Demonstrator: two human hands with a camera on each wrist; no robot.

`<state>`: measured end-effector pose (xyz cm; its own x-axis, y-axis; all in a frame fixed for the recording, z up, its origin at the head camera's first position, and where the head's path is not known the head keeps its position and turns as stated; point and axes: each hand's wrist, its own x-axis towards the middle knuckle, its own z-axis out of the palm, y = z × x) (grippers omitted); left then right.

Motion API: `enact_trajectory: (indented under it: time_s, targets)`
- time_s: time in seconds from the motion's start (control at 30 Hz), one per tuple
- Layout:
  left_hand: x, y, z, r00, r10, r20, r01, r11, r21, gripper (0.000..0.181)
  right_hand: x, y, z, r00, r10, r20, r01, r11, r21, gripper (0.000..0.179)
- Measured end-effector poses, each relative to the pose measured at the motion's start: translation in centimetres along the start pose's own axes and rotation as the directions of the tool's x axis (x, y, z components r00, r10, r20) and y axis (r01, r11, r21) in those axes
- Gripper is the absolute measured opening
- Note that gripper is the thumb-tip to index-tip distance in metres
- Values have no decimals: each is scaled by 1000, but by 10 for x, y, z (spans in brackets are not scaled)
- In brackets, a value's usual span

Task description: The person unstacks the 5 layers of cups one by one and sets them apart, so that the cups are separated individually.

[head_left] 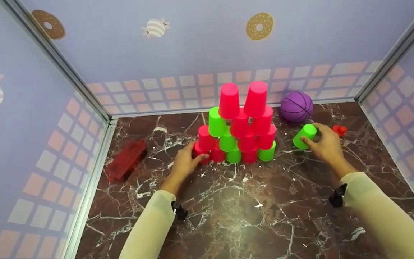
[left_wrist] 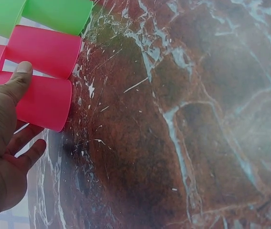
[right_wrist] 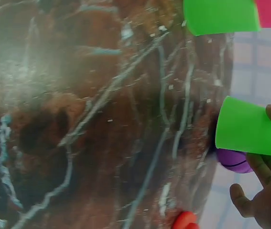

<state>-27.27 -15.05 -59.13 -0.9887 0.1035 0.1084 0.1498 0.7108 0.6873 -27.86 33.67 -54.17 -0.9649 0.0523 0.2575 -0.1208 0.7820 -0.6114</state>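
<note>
A pyramid of upside-down pink and green plastic cups stands in the middle, with two pink cups, one of them the top right cup [head_left: 256, 99], forming its highest row. At its lower left corner my left hand [head_left: 183, 162] holds the end pink cup [left_wrist: 44, 107], thumb across the front and fingers partly hidden behind. To the right of the pyramid, my right hand [head_left: 325, 144] grips a separate green cup [right_wrist: 247, 126] between thumb and fingers. This cup is upside down and leans slightly, apart from the stack.
Behind the right hand, a purple ball [head_left: 297, 106] sits near the back wall. A small red object [head_left: 340, 130] lies right of that hand. On the left is a translucent red block [head_left: 126, 160]. Patterned panels enclose the marbled tabletop [head_left: 235, 216] at the back and sides.
</note>
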Motion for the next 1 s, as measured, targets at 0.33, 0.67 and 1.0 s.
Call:
enact_trajectory:
  time_s: [0.33, 0.67, 1.0]
  targets:
    - [-7, -1, 3, 1000, -3, 7, 3, 1000, 28, 62, -9, 25, 15, 997, 10, 71, -9, 1000, -21, 64]
    - [-5, 0, 4, 1000, 27, -7, -27, 1000, 4, 60, -10, 35, 19, 990, -96, 105, 104, 991, -81, 69]
    - [-1, 0, 1, 1000, 10, 2, -11, 1000, 25, 61, -4, 35, 18, 985, -135, 112, 146, 984, -101, 70]
